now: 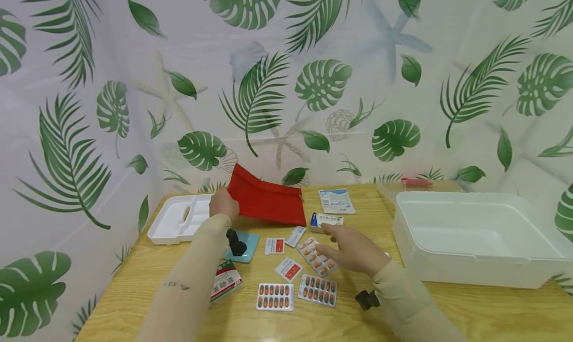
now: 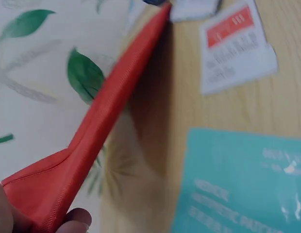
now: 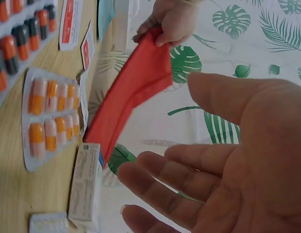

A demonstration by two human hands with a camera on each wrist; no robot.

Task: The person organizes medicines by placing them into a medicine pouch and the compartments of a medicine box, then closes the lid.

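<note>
In the head view my left hand [image 1: 224,204] grips the left end of a flat red fabric pouch [image 1: 273,200], which is raised and tilted at the back of the table. The left wrist view shows the pouch [image 2: 104,121] edge-on, pinched at its corner between thumb and fingers. My right hand [image 1: 351,247] holds nothing; its fingers are spread over an orange-and-white capsule blister pack [image 1: 317,257]. Close beyond its fingertips lies a small blue-and-white medicine box [image 1: 327,221]. The right wrist view shows that box [image 3: 85,184] beside the pouch's far end.
A large white bin [image 1: 470,270] stands at right, a shallow white tray [image 1: 167,227] at back left. Around the hands lie a surgical packet [image 1: 336,201], a teal packet [image 1: 250,245], small white-and-red packets [image 1: 288,269], black-and-orange capsule blister packs [image 1: 275,297] and a green-and-white box [image 1: 226,281].
</note>
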